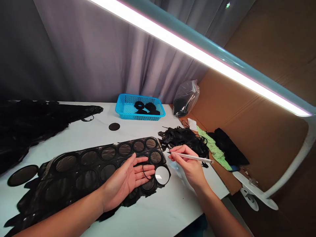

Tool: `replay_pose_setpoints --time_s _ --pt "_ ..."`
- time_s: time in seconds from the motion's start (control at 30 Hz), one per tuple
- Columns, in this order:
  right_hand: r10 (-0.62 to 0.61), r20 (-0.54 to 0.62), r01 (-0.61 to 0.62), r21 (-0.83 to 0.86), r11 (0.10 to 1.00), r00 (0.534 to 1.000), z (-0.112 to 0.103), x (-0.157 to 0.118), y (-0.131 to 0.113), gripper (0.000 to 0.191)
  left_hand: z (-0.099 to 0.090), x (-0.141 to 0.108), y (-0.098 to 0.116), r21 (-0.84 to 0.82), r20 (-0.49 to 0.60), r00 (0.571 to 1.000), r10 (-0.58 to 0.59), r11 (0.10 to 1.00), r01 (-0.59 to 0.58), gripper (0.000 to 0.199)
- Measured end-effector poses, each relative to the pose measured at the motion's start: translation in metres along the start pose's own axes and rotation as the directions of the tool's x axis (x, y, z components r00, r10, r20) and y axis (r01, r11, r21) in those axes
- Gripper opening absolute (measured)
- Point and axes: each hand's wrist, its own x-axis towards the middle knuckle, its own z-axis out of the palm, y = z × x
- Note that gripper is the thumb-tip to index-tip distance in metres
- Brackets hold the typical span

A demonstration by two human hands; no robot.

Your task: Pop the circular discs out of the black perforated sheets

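Observation:
My left hand (pixel 132 174) lies palm up over the black sheet of round discs (pixel 108 153), its fingers stretched out. A thin black curved strip (pixel 144 172) crosses the fingers. In my right hand (pixel 189 163), a slim white pen-like tool (pixel 195 157) is pinched between thumb and fingers, its pointed tip aimed left at the sheet's right edge. Several dark discs with raised rims still sit in the sheet. Near the left fingertips, one round opening (pixel 162 175) at the sheet's right corner shows the white tabletop through it.
Behind the sheet stands a blue basket (pixel 140 115) holding black rings. Loose discs (pixel 114 126) lie on the white table. A heap of black scraps (pixel 185 138) and a clear bag (pixel 186 98) are at right. Black sheeting (pixel 37 125) covers the far left. A lit lamp (pixel 197 56) hangs overhead.

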Motion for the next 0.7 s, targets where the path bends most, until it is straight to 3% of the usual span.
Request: replay_pose_setpoints --time_s 0.13,0.2,0.23,0.27,0.33,0.4,0.47,0.57,0.7 --pt "0.006 0.068 -0.002 -0.059 0.998 0.998 0.001 0.008 0.004 0.022 0.003 -0.007 0.005 0.204 -0.018 0.970 0.243 0.951 -0.234 0.023" --pt "0.027 0.155 -0.007 -0.127 0.992 0.988 0.003 0.013 0.006 0.020 0.002 -0.008 0.006 0.424 -0.045 0.939 0.341 0.858 -0.292 0.019" --pt "0.028 0.201 0.008 -0.173 0.985 0.979 0.004 0.016 0.007 0.019 0.000 -0.008 0.004 0.571 -0.024 0.927 0.373 0.767 -0.294 0.022" --pt "0.021 0.244 0.033 -0.217 0.976 0.970 0.005 0.018 0.008 0.019 -0.002 -0.008 0.002 0.723 0.027 0.916 0.401 0.624 -0.295 0.025" --pt "0.002 0.318 0.092 -0.282 0.955 0.948 0.009 0.022 0.010 0.018 -0.007 -0.004 -0.007 0.929 0.193 0.883 0.427 0.209 -0.304 0.030" --pt "-0.008 0.382 0.137 -0.312 0.940 0.924 0.013 0.024 0.011 0.018 -0.010 0.001 -0.018 0.935 0.352 0.839 0.415 -0.200 -0.294 0.036" --pt "-0.010 0.422 0.164 -0.328 0.930 0.906 0.017 0.026 0.011 0.020 -0.010 0.005 -0.028 0.861 0.432 0.804 0.409 -0.451 -0.234 0.043" --pt "-0.002 0.445 0.179 -0.358 0.917 0.896 0.019 0.027 0.010 0.022 -0.008 0.007 -0.034 0.793 0.445 0.798 0.406 -0.593 -0.141 0.051" --pt "0.009 0.463 0.191 -0.383 0.904 0.886 0.019 0.030 0.006 0.023 -0.008 0.007 -0.031 0.786 0.397 0.840 0.370 -0.609 -0.104 0.053"
